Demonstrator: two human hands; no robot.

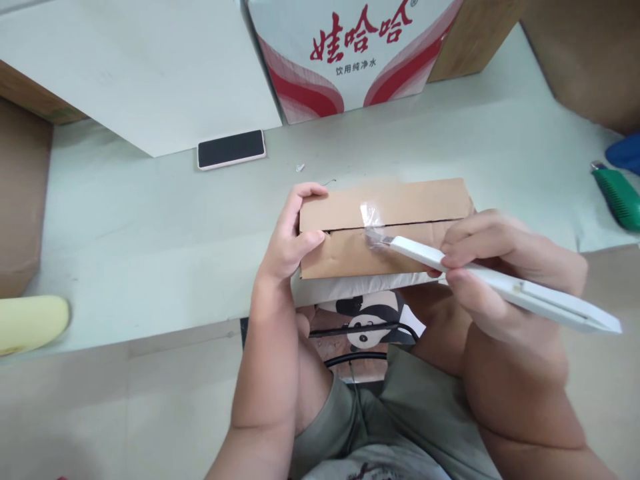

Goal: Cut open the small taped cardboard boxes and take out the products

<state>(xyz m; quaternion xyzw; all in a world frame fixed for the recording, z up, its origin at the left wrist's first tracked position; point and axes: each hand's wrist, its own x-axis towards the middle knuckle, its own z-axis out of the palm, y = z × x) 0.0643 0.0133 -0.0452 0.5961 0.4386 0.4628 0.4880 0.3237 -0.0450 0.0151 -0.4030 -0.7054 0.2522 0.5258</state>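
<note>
A small brown cardboard box (425,200) lies at the table's front edge, its two top flaps meeting along a lengthwise seam. Clear tape (370,212) crosses the seam near the middle. My left hand (290,233) is closed on the box's left end, fingers over the far side and thumb on top. In my right hand (505,267) is a slim white utility knife (417,252), gripped between thumb and fingers. Its metal blade points left and meets the tape just below the seam. White material (365,285) shows under the box's near side.
Behind stand a white box (150,73), a red-and-white water carton (355,67) and brown cartons (590,60). A phone (233,149) lies left of centre, near a clear scrap (300,167). A green-handled tool (620,199) is at right, a pale yellow object (33,323) at left.
</note>
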